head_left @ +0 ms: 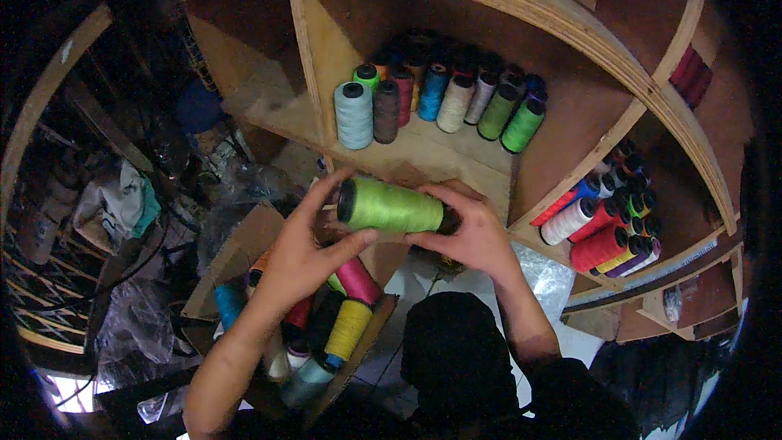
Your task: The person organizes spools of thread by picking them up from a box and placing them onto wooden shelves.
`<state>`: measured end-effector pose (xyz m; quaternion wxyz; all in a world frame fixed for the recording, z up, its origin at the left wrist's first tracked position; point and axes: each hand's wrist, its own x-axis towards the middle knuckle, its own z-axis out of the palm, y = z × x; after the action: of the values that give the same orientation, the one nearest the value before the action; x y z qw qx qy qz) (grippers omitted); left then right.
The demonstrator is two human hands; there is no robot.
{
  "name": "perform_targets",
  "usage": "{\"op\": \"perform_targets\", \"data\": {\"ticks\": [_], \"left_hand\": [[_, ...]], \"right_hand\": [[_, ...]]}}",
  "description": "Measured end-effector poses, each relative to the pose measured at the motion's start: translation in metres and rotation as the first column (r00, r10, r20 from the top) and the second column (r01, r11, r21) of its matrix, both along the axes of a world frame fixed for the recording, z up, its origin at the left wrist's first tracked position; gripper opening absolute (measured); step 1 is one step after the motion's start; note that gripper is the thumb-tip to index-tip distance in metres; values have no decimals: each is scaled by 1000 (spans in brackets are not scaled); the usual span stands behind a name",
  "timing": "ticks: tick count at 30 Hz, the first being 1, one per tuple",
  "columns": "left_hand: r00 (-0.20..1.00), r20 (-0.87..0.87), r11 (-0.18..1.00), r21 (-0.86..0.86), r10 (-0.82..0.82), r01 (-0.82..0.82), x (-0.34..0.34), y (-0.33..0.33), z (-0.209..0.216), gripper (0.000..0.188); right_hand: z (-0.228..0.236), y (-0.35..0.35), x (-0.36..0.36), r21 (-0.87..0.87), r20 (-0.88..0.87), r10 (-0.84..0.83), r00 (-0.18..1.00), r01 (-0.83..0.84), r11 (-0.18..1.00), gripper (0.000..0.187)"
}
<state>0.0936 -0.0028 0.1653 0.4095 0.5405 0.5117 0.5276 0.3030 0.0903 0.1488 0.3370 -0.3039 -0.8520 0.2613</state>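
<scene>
Head view: my left hand [308, 248] gripped the left end of a light green spool [391, 205] and my right hand [472, 232] its right end, holding it sideways before the shelf [468, 155]. Work looked partway: upright spools [353, 118] already stood at the far side, while this one and the tumbled spools [349, 330] in the cardboard box [236, 246], near left, seemed left over.
</scene>
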Motion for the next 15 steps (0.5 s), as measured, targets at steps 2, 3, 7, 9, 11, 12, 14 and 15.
{"op": "perform_targets", "data": {"ticks": [2, 3, 7, 9, 11, 12, 14, 15], "left_hand": [[990, -121, 995, -84, -71, 61, -9, -6, -6, 65], [977, -167, 984, -143, -134, 110, -18, -7, -27, 63], [699, -546, 886, -268, -463, 377, -29, -18, -50, 57], [578, -670, 862, -196, -466, 468, -25, -25, -70, 55], [448, -794, 872, -200, -411, 446, -19, -33, -78, 54], [375, -847, 896, -230, -376, 380, -11, -37, -81, 53], [154, -950, 925, -214, -272, 315, -3, -37, -90, 42], [63, -978, 927, -169, -201, 335, -2, -31, -101, 39]], "right_hand": [[7, -3, 3, -140, -168, -5, 986, -18, 990, 49], [3, -1, 1, -259, -315, -66, 947, -19, 966, 49], [10, 32, 3, -179, -384, -424, 821, 384, 906, 51], [11, 55, 0, 114, -416, -579, 701, 672, 732, 52], [6, 81, -4, 151, -434, -638, 636, 749, 645, 53], [1, 94, -5, 168, -441, -667, 601, 785, 596, 53], [-9, 118, -5, 191, -435, -701, 566, 818, 542, 54], [-15, 127, -3, 204, -432, -718, 546, 835, 511, 55]]}}
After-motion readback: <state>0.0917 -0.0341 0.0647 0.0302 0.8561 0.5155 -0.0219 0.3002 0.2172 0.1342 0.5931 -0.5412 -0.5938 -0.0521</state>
